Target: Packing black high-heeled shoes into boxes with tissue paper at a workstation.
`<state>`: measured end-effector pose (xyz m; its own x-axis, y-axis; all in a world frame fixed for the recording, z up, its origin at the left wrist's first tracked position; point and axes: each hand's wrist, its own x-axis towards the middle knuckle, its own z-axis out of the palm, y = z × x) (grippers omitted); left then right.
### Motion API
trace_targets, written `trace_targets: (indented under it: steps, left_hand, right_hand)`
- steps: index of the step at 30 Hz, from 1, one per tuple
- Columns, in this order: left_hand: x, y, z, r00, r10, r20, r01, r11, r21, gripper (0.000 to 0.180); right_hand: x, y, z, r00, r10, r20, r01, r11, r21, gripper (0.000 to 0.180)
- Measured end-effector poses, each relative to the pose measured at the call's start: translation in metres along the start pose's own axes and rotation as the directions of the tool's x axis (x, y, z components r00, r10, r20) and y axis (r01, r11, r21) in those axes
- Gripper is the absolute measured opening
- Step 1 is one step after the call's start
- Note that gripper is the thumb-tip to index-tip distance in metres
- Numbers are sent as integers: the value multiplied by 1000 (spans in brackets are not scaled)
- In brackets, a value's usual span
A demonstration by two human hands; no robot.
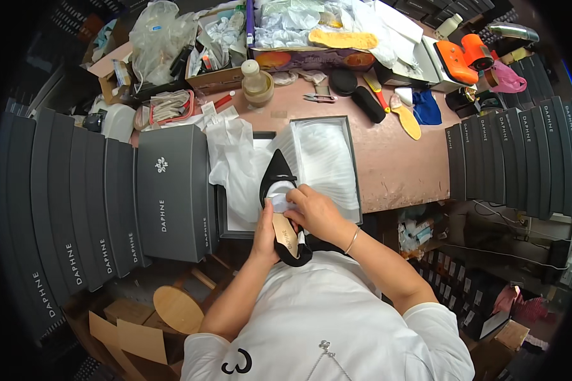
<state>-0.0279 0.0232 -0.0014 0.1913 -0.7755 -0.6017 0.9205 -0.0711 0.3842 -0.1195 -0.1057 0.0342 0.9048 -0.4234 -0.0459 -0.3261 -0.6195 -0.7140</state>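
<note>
Nearest the camera: person in a white top, both forearms coming up from the near edge to a black pointed shoe (278, 184) held over the near edge of the table (394, 159). Big stuff first: rows of dark grey shoe boxes (70, 203) stacked on edge along the left, another row of the same boxes (521, 152) on the right, well apart from the hands. One closed grey box (171, 197) lies flat just left of the work spot. Middle of table: open shoe box (327, 159) lined with white tissue paper (324, 152), more loose tissue spilling to its left. Shoe sits toe pointing far, heel toward the person, just near of and partly over the open box. Left hand (267, 232) is wrapped around the heel end, gripping the shoe from the left side. Right hand (314, 209) is pinching a small wad of white paper (279, 202) at the shoe's opening, fingers curled on it. Looks like the stuffing is partway in; shoe not yet in the box, box still open. Far side clutter: bags, small scissors (316, 98), a tan jar (258, 86), yellow insole (408, 117), orange tool (467, 57).
</note>
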Motion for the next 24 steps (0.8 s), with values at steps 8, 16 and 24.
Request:
trace_targets:
  steps: [8, 16, 24]
  left_hand:
    - [-2, 11, 25, 995, 95, -39, -96, 995, -12, 51]
    - [2, 20, 2, 996, -21, -82, 31, 992, 122, 35]
    - [1, 31, 45, 1000, 3, -11, 0, 972, 234, 31]
  right_hand:
    - [2, 5, -6, 991, -77, -109, 86, 993, 86, 16]
    - [16, -1, -8, 990, -139, -35, 134, 985, -105, 34]
    - [38, 28, -15, 917, 63, -394, 6, 985, 171, 78]
